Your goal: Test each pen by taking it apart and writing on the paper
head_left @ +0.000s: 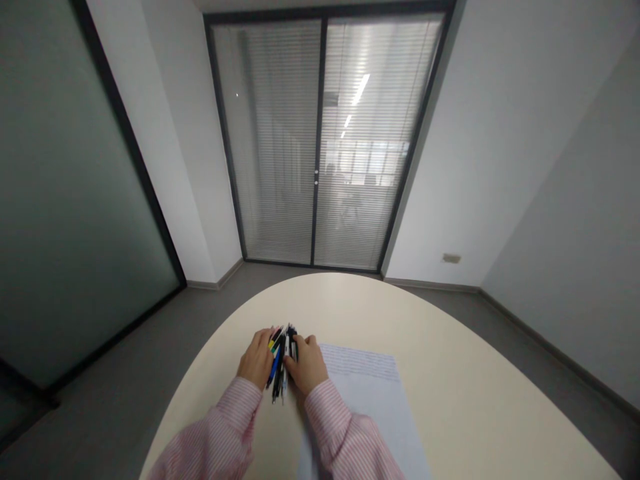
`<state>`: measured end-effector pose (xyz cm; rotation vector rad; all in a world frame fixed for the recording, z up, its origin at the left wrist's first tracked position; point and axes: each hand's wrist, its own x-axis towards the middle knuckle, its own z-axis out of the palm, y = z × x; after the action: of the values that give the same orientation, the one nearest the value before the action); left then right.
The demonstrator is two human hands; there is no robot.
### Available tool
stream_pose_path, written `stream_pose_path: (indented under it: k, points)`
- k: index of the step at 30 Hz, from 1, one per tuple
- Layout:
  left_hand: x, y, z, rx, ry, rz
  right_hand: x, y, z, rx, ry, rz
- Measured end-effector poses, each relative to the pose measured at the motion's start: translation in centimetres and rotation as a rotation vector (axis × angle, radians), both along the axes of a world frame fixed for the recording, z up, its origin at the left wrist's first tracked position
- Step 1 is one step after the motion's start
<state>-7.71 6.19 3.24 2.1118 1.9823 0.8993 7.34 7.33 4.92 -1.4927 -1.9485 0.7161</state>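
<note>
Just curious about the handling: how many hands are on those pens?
2: the left hand at the left side of the pens, the right hand at their right, near the sheet of paper.

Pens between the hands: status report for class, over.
Left hand, right hand: either side of bunched pens, touching. Paper alongside, partly hidden by right sleeve.

I take this for an office, probably a small meeting room: my feed shows dark-framed glass (280, 147) with blinds (380, 180), a frosted panel (80, 193), white walls (505, 133), and a table (450, 387) with pens (279, 363) and written paper (373, 403).
</note>
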Motion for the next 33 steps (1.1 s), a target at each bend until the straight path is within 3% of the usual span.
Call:
stream_pose_path:
  k: [10,17,25,33]
  points:
    - [-1.2,-0.2,0.8,-0.064,0.094,0.132,0.4,-0.3,1.3,-0.023,-0.057,0.032]
    - [-1.1,0.2,0.6,-0.075,0.151,0.049,0.5,-0.3,1.4,0.019,-0.056,0.119]
    - [-1.0,0.1,0.1,-0.084,0.171,0.084,1.1,0.0,0.9,0.036,-0.054,0.105]
    - [-2.0,0.3,-0.2,-0.088,0.130,0.040,1.2,-0.2,1.2,0.071,-0.071,0.102]
